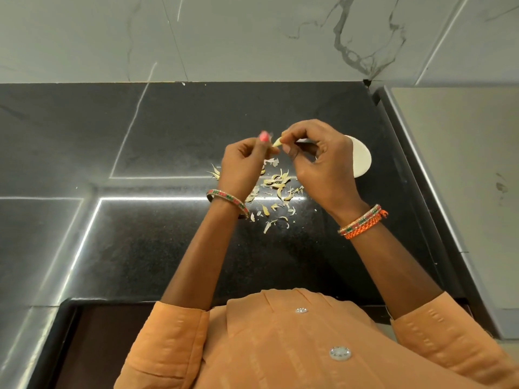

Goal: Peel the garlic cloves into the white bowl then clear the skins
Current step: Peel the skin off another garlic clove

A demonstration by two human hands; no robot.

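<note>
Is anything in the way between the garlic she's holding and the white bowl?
Only her own right hand. It hangs over most of the white bowl, which sits just right of the garlic clove pinched between both hands. Nothing else visible blocks the way; the skins lie nearer her.

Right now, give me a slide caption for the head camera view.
Both hands, left hand and right hand, pinch a garlic clove above scattered skins beside the white bowl.

We take this for a home kitchen — the polished black stone desk (157, 130) meets a wall of grey-veined marble tiles (252, 37), and papery garlic skins (276, 189) lie scattered on it beside a white bowl (362, 158) — food preparation by hand.
</note>
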